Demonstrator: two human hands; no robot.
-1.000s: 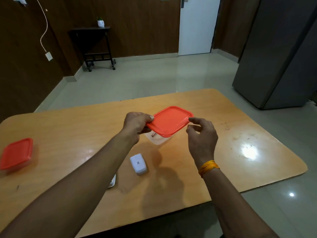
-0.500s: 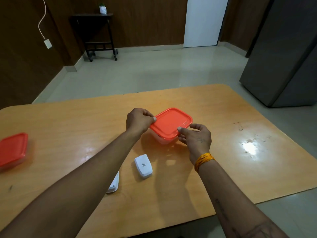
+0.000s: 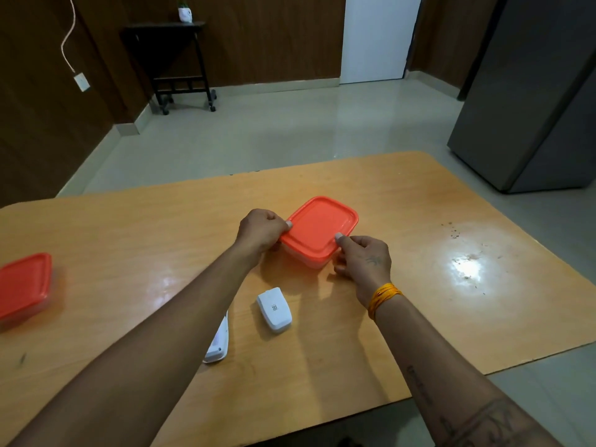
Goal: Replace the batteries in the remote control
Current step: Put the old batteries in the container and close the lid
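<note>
Both hands gripped a clear container's orange lid (image 3: pixel 321 228): left hand (image 3: pixel 262 230) on its left edge, right hand (image 3: pixel 362 258) on its near corner; contents hidden; the white remote control (image 3: pixel 218 343) lay nearer than the container on the tabletop (image 3: pixel 403 311), beside a white battery cover (image 3: pixel 274 309); another orange-lidded container (image 3: pixel 24 290) sat far left.

This looks like a room in a home or small office. It has dark brown wood walls (image 3: pixel 267 43), a white door (image 3: pixel 375 37), a shiny grey tiled floor (image 3: pixel 290 133), a big grey metal cupboard (image 3: pixel 532 91) and 1 orange wooden table (image 3: pixel 403 201).
</note>
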